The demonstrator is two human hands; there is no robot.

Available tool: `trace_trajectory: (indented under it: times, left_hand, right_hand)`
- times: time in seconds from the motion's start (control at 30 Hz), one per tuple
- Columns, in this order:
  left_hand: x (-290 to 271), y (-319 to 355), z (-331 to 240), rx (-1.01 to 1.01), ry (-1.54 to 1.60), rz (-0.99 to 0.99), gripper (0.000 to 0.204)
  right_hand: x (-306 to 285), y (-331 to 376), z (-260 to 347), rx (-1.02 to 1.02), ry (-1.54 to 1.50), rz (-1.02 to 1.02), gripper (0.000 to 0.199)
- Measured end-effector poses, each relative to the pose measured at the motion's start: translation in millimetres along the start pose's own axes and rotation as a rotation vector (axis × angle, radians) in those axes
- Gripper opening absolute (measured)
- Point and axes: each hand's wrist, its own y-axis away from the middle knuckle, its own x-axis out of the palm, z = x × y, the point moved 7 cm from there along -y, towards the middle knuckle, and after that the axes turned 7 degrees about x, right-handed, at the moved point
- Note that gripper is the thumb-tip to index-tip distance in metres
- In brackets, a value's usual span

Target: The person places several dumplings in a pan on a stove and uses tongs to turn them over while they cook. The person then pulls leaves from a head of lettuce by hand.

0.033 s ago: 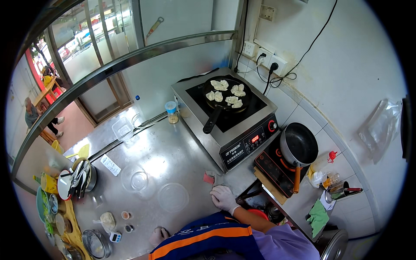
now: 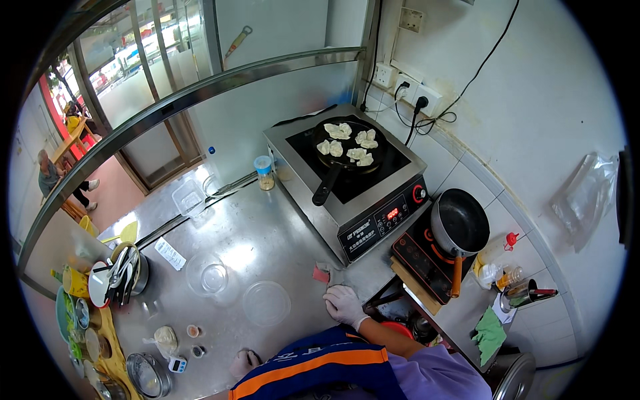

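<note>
My right hand [image 2: 345, 307], in a thin white glove, rests on the steel table with its fingers out flat, beside a small pink cloth [image 2: 321, 273]. My left hand [image 2: 245, 364], also gloved, sits curled at the near edge, partly hidden by my apron; whether it holds anything cannot be seen. A round clear plastic lid [image 2: 267, 304] lies between and beyond my hands. Farther off, a black frying pan [image 2: 366, 168] stands on the large induction cooker [image 2: 363, 230], holding several pale, folded dough-like pieces [image 2: 338, 131]. Neither hand touches the pan.
Right of the cooker, a grey pot [image 2: 460, 223] sits on a smaller hob [image 2: 423, 267]. A clear bowl [image 2: 208, 275], a blue-lidded jar [image 2: 265, 173] and a utensil pot [image 2: 139, 270] stand on the table. Near left are a timer [image 2: 177, 365] and a metal bowl [image 2: 148, 375].
</note>
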Motion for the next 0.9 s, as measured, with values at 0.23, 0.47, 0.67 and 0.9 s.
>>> trace_trajectory:
  times: [0.23, 0.47, 0.67, 0.9]
  left_hand:
    - [2, 2, 3, -0.028, 0.001, 0.029, 0.009]
    - [7, 1, 8, -0.054, -0.069, 0.134, 0.011]
    - [5, 1, 11, -0.057, 0.023, 0.136, 0.015]
    - [29, 11, 37, -0.024, -0.007, 0.111, 0.015]
  right_hand:
    - [0, 1, 0, 0.012, -0.017, 0.004, 0.017]
    - [-7, -30, 8, 0.583, -0.915, 0.003, 0.022]
    - [-60, -201, 5, 0.843, -1.777, -0.345, 0.039]
    - [-58, -259, -17, 0.837, -1.909, -0.400, 0.012]
